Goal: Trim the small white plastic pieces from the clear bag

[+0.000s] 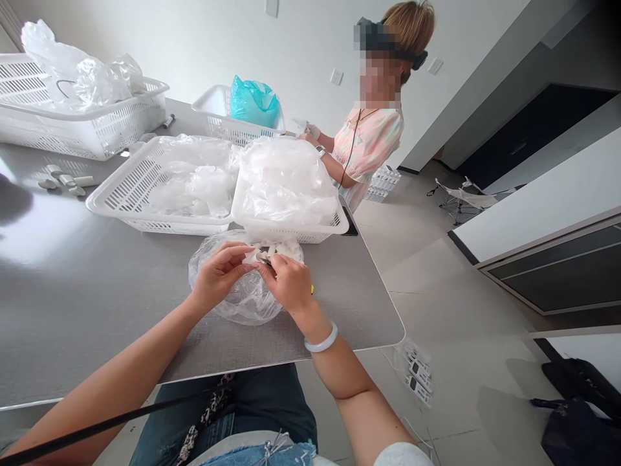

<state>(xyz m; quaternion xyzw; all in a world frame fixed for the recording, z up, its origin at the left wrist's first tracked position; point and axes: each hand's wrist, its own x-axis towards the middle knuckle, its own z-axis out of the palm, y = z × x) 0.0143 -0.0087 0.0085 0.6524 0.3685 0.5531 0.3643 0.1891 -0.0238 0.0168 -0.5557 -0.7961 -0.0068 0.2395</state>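
My left hand (218, 275) is closed, pinching a small white piece (251, 257) between thumb and fingers. Against that piece, my right hand (290, 281) grips a small dark, metal-looking tool (264, 261); its kind is mostly hidden by the fingers. Both hands meet over a clear plastic bag (247, 304) that lies spread on the table. More small white pieces (290, 248) sit in the bag just beyond my fingers. A bit of something yellow (312, 289) shows beside my right wrist, partly covered.
Right behind the bag stand two white baskets (114, 206) (315, 234) heaped with filled clear bags. A larger basket (101, 133) and one with a teal bag (255, 103) are farther back. Short white cylinders (68, 180) lie left. Another person (371, 142) works at the table's far right.
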